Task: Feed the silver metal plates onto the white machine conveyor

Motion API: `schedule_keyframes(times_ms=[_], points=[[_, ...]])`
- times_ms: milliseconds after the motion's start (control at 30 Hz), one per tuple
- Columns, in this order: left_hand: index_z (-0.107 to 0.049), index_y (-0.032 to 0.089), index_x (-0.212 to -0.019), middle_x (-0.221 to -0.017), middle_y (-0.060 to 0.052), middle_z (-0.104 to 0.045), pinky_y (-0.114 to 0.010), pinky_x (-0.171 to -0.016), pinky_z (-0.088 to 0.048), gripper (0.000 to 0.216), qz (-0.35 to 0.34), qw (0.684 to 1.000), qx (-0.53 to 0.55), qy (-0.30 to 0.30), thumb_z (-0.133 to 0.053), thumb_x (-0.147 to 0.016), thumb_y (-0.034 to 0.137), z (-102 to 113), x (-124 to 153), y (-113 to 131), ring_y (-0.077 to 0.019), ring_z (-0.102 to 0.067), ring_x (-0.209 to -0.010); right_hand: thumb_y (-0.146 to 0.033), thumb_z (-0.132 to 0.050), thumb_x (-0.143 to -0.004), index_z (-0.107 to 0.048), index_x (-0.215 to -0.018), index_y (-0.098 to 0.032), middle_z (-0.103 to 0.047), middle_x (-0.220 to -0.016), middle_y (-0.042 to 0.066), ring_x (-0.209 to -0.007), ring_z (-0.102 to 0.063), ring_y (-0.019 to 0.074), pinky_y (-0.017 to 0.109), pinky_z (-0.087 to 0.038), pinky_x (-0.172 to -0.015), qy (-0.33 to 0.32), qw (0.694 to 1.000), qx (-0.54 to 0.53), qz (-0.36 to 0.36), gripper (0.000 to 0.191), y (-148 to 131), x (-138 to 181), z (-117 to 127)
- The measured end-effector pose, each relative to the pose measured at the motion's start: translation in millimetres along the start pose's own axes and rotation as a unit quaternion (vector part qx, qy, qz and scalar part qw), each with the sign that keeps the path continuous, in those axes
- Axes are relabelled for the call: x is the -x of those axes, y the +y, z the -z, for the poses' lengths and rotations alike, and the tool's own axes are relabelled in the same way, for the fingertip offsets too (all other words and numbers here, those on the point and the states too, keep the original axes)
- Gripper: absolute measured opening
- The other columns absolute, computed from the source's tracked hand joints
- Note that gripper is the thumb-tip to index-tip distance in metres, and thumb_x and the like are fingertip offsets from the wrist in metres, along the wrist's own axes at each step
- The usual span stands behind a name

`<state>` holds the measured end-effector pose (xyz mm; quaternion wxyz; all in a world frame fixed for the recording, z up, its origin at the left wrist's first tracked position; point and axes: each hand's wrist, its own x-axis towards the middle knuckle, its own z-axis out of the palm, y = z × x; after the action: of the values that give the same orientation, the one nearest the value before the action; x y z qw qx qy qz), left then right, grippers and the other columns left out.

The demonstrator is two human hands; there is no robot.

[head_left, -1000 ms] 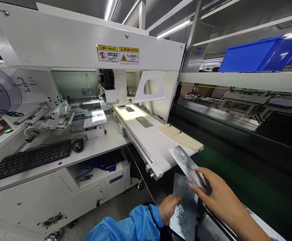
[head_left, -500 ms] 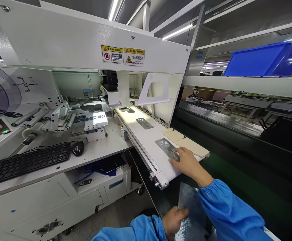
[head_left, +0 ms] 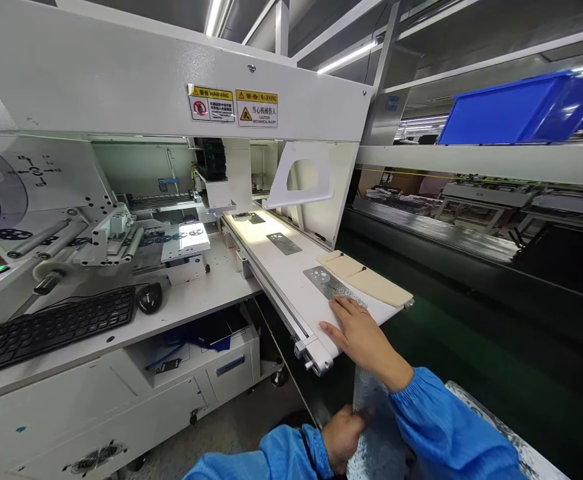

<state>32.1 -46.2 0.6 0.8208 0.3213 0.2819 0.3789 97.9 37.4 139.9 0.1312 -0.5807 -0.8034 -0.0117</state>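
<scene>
In the head view, our right hand rests its fingertips, slightly apart, on the near end of a perforated panel lying on the white conveyor. Nearer, our left hand is clamped on a silvery sheet, its fingers partly hidden.

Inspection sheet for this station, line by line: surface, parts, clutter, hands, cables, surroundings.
Surface: white flat conveyor belt, brightly lit toward its far end.
Parts: near grey rectangular plate, middle grey plate and far dark plate lie along the belt.
Clutter: cream flat board along belt's right edge; black keyboard and black mouse on bench.
Hands: right hand, fingertips on near plate; left hand gripping shiny grey plate, layers uncountable.
Cables: thin black cord behind keyboard.
Surroundings: white machine housing with warning labels; blue plastic bin on shelf.
</scene>
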Motion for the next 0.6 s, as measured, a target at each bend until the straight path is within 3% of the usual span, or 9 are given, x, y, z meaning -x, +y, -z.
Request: schedule_keyframes(times_ms=[600], points=[[-0.073,0.014,-0.085,-0.076,-0.01,-0.074,-0.05,-0.1,-0.042,0.073,0.011,1.0,0.005,0.016,-0.077,-0.043,0.073,-1.7,-1.5,-1.2,-0.0329,-0.069,-0.092,-0.058,-0.039,-0.092,-0.05,-0.137,-0.009,-0.044,-0.147,0.02,-0.138,-0.036,0.0367,0.052,-0.03,-0.113,-0.012,1.0,-0.015,0.004,0.068,7.9,-15.6,1.5]])
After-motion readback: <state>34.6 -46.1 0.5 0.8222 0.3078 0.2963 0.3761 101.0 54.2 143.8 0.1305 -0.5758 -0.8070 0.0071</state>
